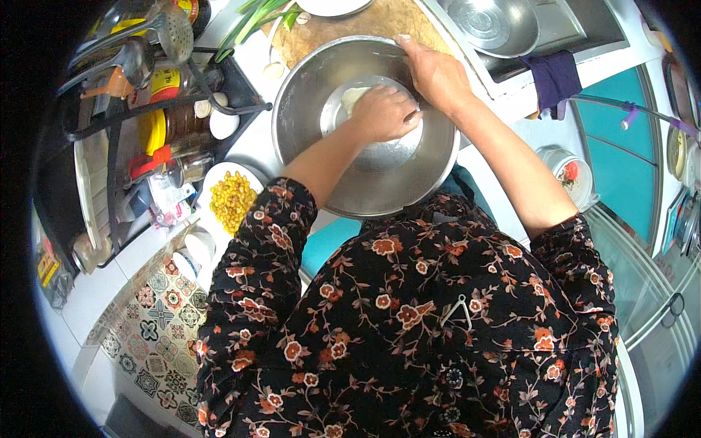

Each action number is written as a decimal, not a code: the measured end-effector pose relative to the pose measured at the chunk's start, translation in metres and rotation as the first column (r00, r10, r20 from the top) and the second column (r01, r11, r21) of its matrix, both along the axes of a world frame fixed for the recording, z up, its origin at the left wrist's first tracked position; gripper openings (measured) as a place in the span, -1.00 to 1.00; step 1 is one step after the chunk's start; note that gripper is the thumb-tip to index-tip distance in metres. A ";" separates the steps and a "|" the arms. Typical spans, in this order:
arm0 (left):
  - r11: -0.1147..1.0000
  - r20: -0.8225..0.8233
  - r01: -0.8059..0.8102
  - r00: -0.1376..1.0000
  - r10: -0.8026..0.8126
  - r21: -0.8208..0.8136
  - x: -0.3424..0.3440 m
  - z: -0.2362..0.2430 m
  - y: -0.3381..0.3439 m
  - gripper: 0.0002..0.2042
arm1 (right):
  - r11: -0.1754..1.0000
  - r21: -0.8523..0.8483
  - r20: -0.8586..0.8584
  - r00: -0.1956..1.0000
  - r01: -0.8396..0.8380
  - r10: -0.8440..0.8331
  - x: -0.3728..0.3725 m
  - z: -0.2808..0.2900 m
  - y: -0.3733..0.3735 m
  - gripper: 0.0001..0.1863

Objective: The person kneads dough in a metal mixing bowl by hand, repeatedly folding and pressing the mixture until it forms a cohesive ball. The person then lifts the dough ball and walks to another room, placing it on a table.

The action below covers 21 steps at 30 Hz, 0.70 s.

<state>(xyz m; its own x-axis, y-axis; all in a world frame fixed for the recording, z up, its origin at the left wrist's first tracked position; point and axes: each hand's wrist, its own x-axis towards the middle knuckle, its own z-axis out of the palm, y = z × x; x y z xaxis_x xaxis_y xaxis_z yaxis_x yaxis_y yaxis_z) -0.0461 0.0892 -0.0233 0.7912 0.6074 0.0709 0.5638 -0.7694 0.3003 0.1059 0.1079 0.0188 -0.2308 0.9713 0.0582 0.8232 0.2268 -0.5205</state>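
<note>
A large stainless steel bowl [303, 102] rests at the counter's edge, close against my body. Inside it, my left hand [384, 114] is closed in a fist and pressed on a pale lump of dough [352, 98]. Most of the dough is hidden under the fingers. My right hand [439, 77] grips the bowl's far right rim, and some of its fingers are out of sight. A whitish film coats the bowl's bottom.
Behind the bowl lie a wooden cutting board [394, 22] and green onions [252, 25]. At left are a plate of yellow beans [232, 201] and a black rack [237, 95] with jars. A sink holding a metal basin [493, 25] is at far right.
</note>
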 end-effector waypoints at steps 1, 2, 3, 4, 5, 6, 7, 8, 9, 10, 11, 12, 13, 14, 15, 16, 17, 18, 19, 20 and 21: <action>0.999 -0.020 0.012 1.000 -0.013 -0.050 0.003 -0.002 0.003 -0.77 | 0.998 -0.063 0.002 1.000 0.009 -0.008 -0.001 0.003 -0.004 -0.61; 0.991 -0.062 -0.003 0.998 -0.005 -0.132 0.006 0.003 0.008 -0.74 | 0.993 -0.120 0.006 1.000 0.015 -0.015 -0.003 0.015 -0.004 -0.61; 0.977 -0.105 -0.022 0.995 -0.001 -0.211 0.009 0.011 0.012 -0.72 | 0.984 -0.176 0.011 1.000 0.022 -0.020 -0.005 0.022 -0.005 -0.61; 0.957 -0.147 -0.044 0.989 0.001 -0.288 0.010 0.015 0.014 -0.69 | 0.990 -0.142 0.002 1.000 0.024 -0.024 -0.007 0.020 -0.008 -0.61; 0.963 -0.112 -0.062 0.993 0.033 -0.261 0.011 0.011 0.017 -0.70 | 0.995 -0.099 -0.002 1.000 0.024 -0.025 -0.007 0.016 -0.010 -0.62; 0.969 -0.078 -0.081 0.995 0.065 -0.233 0.013 0.002 0.016 -0.70 | 0.998 -0.055 -0.009 1.000 0.023 -0.024 -0.005 0.012 -0.011 -0.62; 0.973 -0.043 -0.105 0.994 0.098 -0.205 0.015 -0.006 0.015 -0.69 | 0.999 -0.047 -0.018 1.000 0.013 -0.013 -0.003 0.010 -0.010 -0.62; 0.974 -0.033 -0.110 0.994 0.106 -0.197 0.016 -0.008 0.019 -0.68 | 0.999 -0.036 -0.029 1.000 0.005 -0.006 -0.003 0.009 -0.009 -0.61; 0.969 -0.013 -0.151 0.988 0.151 -0.196 0.016 -0.010 0.021 -0.68 | 1.000 -0.025 -0.042 0.999 -0.006 0.005 -0.003 0.009 -0.007 -0.61; 0.961 0.007 -0.195 0.980 0.201 -0.196 0.016 -0.012 0.022 -0.68 | 0.999 -0.035 -0.058 0.998 -0.032 0.030 -0.003 0.009 -0.004 -0.61; 0.953 0.028 -0.229 0.971 0.239 -0.198 0.014 -0.009 0.019 -0.67 | 0.998 -0.048 -0.032 0.999 -0.040 0.038 -0.004 0.010 -0.002 -0.61; 0.950 -0.093 -0.193 0.980 0.176 -0.244 0.017 0.009 0.026 -0.67 | 0.998 -0.060 -0.007 0.999 -0.038 0.037 -0.001 0.010 0.004 -0.61; 0.955 -0.058 -0.216 0.976 0.209 -0.204 0.017 0.007 0.028 -0.68 | 0.997 -0.072 0.016 0.999 -0.039 0.041 0.001 0.010 0.008 -0.61; 0.954 -0.027 -0.249 0.968 0.248 -0.164 0.017 0.008 0.029 -0.69 | 0.999 -0.012 -0.033 0.998 -0.052 0.052 0.003 0.007 0.009 -0.61; 0.950 0.005 -0.285 0.958 0.288 -0.126 0.014 0.009 0.027 -0.70 | 0.998 0.025 -0.016 0.999 -0.049 0.050 0.002 0.004 0.011 -0.61; 0.986 0.035 -0.137 0.990 0.134 0.091 0.003 0.011 0.025 -0.78 | 0.997 0.061 0.001 0.999 -0.048 0.048 0.001 0.002 0.014 -0.61; 0.985 0.108 -0.171 0.980 0.168 0.025 0.001 0.025 0.021 -0.82 | 0.995 0.093 0.023 0.999 -0.029 0.027 0.005 -0.005 0.018 -0.61; 0.976 0.172 -0.212 0.961 0.216 -0.042 -0.003 0.042 0.008 -0.85 | 0.992 0.118 0.034 0.999 -0.040 0.036 0.009 -0.010 0.018 -0.59; 0.962 0.233 -0.251 0.934 0.270 -0.111 -0.010 0.055 -0.005 -0.87 | 0.993 0.113 0.057 0.998 -0.043 0.037 0.011 -0.010 0.019 -0.59; 0.936 0.202 -0.275 0.926 0.319 -0.219 -0.020 0.056 -0.016 -0.84 | 0.993 0.108 0.077 0.996 -0.045 0.037 0.012 -0.010 0.019 -0.59; 0.924 0.217 -0.327 0.905 0.367 -0.198 -0.029 0.058 -0.024 -0.83 | 0.994 0.098 0.096 0.995 -0.048 0.039 0.011 -0.011 0.018 -0.59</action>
